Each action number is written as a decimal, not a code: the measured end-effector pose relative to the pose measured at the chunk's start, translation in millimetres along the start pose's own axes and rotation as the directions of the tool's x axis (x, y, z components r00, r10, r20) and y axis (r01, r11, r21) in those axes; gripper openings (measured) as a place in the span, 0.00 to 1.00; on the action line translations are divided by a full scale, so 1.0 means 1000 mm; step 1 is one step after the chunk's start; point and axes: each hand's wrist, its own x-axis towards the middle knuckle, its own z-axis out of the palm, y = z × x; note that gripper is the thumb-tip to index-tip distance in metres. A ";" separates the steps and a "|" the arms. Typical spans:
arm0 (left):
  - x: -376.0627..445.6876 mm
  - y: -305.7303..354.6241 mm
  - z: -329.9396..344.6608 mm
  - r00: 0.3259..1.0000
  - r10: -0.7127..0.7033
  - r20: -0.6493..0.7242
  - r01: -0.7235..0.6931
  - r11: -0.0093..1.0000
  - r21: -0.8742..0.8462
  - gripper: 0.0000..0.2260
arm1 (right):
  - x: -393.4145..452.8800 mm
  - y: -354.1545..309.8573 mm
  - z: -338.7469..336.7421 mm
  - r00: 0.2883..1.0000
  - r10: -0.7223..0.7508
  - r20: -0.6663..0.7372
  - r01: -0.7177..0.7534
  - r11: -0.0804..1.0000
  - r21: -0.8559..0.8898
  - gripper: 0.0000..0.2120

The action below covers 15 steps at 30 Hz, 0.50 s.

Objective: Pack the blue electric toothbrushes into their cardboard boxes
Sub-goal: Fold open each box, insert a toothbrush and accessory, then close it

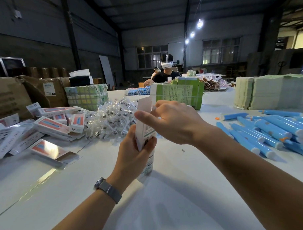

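A tall, narrow white cardboard box (144,130) printed with small text is held upright just above the white table (161,209) at the centre of the view. Its lower half is gripped by the left hand (134,153), whose fingers are curled round it, while its open upper end is worked by the right hand (171,122), thumb and fingers pinched at the raised top flap (145,104). Whether a toothbrush is already inside cannot be told, since the opening is hidden by the right hand. The step in hand is judged to be the opening or closing of that top end; it would be done best with the box kept squared by a light grip, so that the walls are not crushed, and with the flap folded along its crease rather than bent. The blue cylindrical plastic toothbrush handles (267,132) with white end caps are heaped loose on the table at the right, well apart from the box. A pile of white printed boxes with pink panels (56,123) lies at the left, some closed and some flat, beside a heap of small clear plastic packets (111,117). Brown corrugated cartons (27,93) stand behind, contents unseen.
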 end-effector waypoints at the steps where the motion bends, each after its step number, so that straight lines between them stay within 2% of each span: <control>1: 0.000 0.000 0.000 1.000 0.001 -0.001 -0.001 1.000 0.003 0.11 | 0.000 0.000 0.000 1.000 -0.001 0.002 0.001 1.000 0.019 0.47; 5: 0.000 0.004 0.002 1.000 0.008 -0.005 -0.008 0.995 -0.094 0.13 | 0.001 0.005 0.006 1.000 -0.014 -0.016 0.018 0.949 0.315 0.30; 8: 0.000 0.006 0.002 0.999 0.024 0.037 -0.017 0.980 -0.197 0.19 | -0.002 0.013 0.018 1.000 -0.024 -0.010 0.026 0.869 0.493 0.11; 15: -0.001 0.006 -0.002 0.997 0.040 0.062 -0.026 0.979 -0.203 0.32 | -0.005 0.020 0.033 1.000 0.005 -0.011 0.006 0.632 0.775 0.23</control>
